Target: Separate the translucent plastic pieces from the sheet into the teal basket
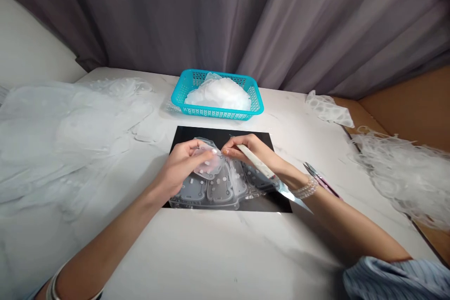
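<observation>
a translucent molded plastic piece [206, 167] sits above the black mat [269, 205], pinched between the thumb and fingers of the left hand [181, 161]. the right hand [251, 150], close by, has its fingertips together at the piece's edge and grips a white-handled knife [258, 164], blade toward the wrist. under both lies a clear molded sheet [220, 190]. beyond, 1 turquoise basket [218, 113] holds whitish pieces [221, 94]; pink-handled snips [323, 181] lie right.
</observation>
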{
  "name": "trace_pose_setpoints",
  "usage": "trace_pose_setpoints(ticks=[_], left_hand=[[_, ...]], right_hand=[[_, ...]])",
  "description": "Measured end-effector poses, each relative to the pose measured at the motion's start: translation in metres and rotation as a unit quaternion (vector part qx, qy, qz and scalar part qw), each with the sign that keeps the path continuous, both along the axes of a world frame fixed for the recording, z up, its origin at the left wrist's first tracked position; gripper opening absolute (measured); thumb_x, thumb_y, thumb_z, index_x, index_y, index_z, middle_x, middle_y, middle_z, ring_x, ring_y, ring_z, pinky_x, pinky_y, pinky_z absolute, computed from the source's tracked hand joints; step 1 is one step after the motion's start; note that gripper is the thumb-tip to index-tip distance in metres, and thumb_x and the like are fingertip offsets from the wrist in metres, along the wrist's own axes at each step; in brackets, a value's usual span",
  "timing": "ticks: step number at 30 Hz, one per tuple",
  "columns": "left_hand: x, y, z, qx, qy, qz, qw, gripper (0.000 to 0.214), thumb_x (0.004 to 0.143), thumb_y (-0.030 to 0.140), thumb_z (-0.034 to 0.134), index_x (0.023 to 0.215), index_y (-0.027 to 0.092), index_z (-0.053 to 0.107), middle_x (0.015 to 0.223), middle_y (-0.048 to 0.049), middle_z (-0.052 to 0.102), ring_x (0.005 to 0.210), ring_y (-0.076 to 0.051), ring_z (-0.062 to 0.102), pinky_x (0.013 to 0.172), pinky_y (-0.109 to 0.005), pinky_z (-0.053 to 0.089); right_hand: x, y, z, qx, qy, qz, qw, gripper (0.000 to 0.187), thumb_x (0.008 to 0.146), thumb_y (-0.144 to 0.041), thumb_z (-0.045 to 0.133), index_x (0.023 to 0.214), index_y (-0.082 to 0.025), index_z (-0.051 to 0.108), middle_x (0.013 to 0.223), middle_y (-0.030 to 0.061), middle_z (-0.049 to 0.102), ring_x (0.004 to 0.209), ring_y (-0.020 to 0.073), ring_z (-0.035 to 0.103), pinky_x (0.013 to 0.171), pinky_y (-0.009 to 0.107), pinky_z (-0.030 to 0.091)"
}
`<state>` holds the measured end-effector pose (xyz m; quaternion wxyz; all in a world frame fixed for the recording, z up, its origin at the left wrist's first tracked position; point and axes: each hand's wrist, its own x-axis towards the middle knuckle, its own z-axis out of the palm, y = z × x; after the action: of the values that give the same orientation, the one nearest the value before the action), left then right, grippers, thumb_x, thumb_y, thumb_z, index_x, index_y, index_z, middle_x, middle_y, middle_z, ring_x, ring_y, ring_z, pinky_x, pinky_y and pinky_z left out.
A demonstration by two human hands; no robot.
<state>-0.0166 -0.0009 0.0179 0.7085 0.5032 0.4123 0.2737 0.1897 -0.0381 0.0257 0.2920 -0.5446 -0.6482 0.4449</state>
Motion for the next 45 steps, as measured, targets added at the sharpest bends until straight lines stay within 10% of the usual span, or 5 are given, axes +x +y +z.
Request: trace_pose_setpoints(ticks=[5,13,22,32,45], left_hand=[[-0.003,0.01,0.01,0.165,0.18,-0.114,0.963,0.018,0.074,0.036,0.072,0.078,0.019,0.073,0.068,0.0005,0.067,0.063,-0.015,0.058,0.057,-0.024,0.039],[0.008,-0.015,0.004,0.406,0.226,-0.011,0.886,0.019,0.079,0.022,0.063,0.065,0.022,0.076,0.066,-0.0021,0.072,0.064,-0.018,0.064,0.064,-0.027,0.045],[-0.011,-0.023,0.034,0.206,0.09,0.013,0.974,0.012,0.082,0.034,0.072,0.089,0.027,0.079,0.092,-0.0003,0.079,0.084,-0.019,0.073,0.07,-0.023,0.057],[-0.009,-0.041,0.044,0.268,0.106,0.03,0.957,0.008,0.083,0.032,0.072,0.085,0.026,0.076,0.085,0.0011,0.076,0.077,-0.016,0.07,0.064,-0.021,0.054],[-0.009,-0.039,0.044,0.147,0.031,0.036,0.988,0.012,0.078,0.03,0.076,0.08,0.02,0.071,0.071,-0.0007,0.073,0.064,-0.015,0.068,0.056,-0.021,0.052]], right_hand=[[-0.003,0.0,0.004,0.058,-0.041,0.025,0.997,0.034,0.091,-0.044,0.057,0.084,-0.014,0.07,0.073,0.0028,0.063,0.062,0.0122,0.049,0.059,0.024,0.038],[-0.011,-0.004,-0.007,0.103,-0.165,-0.027,0.981,0.016,0.083,-0.015,0.055,0.073,-0.015,0.068,0.058,-0.0013,0.059,0.054,0.0106,0.047,0.058,0.024,0.037],[0.015,-0.024,-0.003,0.122,-0.2,-0.069,0.97,0.024,0.096,-0.032,0.053,0.09,-0.018,0.072,0.077,0.0033,0.072,0.062,0.0151,0.06,0.062,0.027,0.043],[-0.017,-0.051,0.035,0.177,-0.044,-0.056,0.982,0.019,0.094,-0.033,0.061,0.107,-0.024,0.071,0.112,0.006,0.075,0.125,0.0283,0.06,0.098,0.039,0.05],[-0.028,-0.048,0.028,0.103,0.09,-0.095,0.986,0.016,0.091,-0.034,0.066,0.089,-0.021,0.074,0.106,0.0067,0.076,0.092,0.0218,0.073,0.079,0.031,0.058]])
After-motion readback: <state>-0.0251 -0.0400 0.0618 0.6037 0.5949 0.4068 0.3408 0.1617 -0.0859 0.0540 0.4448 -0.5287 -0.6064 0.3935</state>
